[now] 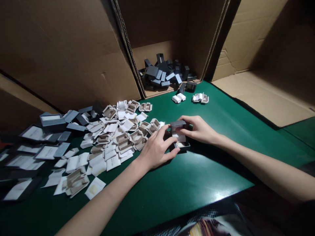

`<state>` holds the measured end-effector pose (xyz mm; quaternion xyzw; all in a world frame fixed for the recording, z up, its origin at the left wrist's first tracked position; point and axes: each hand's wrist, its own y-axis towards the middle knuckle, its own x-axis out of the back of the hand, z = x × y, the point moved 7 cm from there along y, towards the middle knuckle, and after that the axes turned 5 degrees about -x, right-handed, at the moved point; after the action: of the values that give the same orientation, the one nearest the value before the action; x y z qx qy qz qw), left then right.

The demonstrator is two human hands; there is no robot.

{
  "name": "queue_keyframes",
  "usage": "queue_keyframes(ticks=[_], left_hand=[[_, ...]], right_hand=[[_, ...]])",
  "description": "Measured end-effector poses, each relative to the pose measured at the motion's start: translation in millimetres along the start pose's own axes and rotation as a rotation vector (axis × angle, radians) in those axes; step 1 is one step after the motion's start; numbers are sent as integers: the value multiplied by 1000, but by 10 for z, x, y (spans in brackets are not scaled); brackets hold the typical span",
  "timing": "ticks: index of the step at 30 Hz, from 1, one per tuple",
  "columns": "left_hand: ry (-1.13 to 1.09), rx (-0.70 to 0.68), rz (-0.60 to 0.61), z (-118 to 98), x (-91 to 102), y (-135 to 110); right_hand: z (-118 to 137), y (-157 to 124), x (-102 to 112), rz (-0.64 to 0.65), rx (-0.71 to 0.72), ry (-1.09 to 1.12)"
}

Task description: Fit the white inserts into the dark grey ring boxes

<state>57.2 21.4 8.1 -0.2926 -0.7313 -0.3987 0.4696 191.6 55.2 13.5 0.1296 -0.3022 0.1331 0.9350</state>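
Between my hands a small black box (183, 149) stands on the green table, with white lining showing inside it. My left hand (159, 144) grips its left side, fingers bent around the edge. My right hand (197, 128) is closed on the dark upper part (178, 124) from the right, thumb across the white inner face. Whether that upper part is a hinged lid or a separate piece, I cannot tell. Just left of my left hand lies a heap of folded white card inserts (123, 141), some showing grey-brown undersides.
A cardboard carton (169, 47) on its side holds a pile of black boxes (159, 73). Two white inserts (200, 97) lie before it. Several black boxes with white contents (49, 152) stand at the left. Another carton (261, 88) opens at the right, past the green table (221, 170).
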Motion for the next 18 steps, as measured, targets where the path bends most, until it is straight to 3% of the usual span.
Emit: queue_keyframes(ticks=[7,18], left_hand=[[46,5,-34,-20,14,12],[70,11,1,-19,3,19]], right_hand=[[6,-26,-126,212,-22,93],[-24,-12,-134,219,-22,187]])
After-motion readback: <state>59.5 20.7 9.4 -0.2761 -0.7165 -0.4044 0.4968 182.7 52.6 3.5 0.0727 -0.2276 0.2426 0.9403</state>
